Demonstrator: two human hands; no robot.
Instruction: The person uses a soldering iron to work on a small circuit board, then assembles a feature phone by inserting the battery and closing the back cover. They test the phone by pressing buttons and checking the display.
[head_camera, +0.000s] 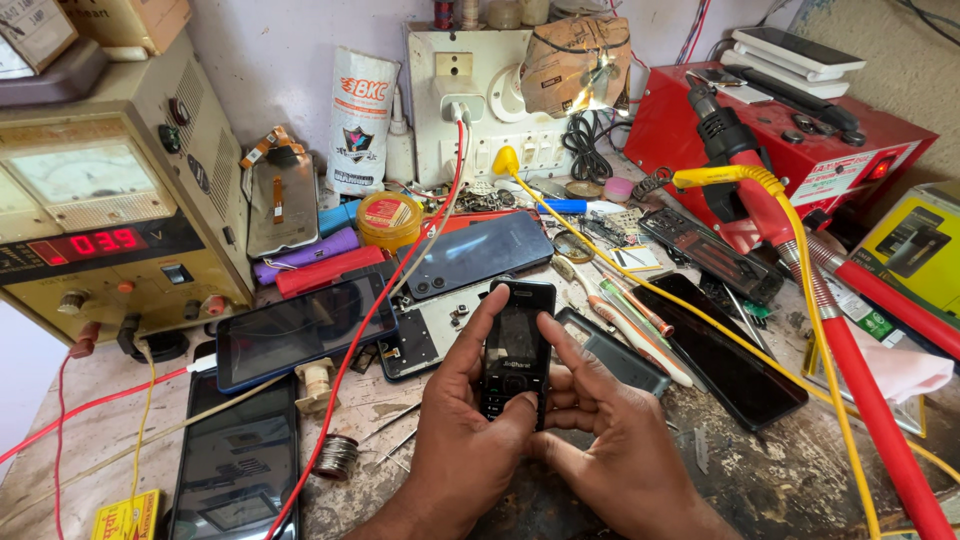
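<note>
Black keypad phone (516, 345) amid smartphones (300, 330)

There is only one view, from a camera worn on the person's head, and it looks forward and steeply down on a crowded repair bench (770, 480) from close above. The left hand (465, 440) and the right hand (610, 440) rise from the bottom edge near the middle and hold a small black keypad phone (516, 345) very near the lens. The view reaches up to the back wall, with a beige power supply (110, 190) at the left edge and a red hot-air station (800, 140) at the upper right.
</note>
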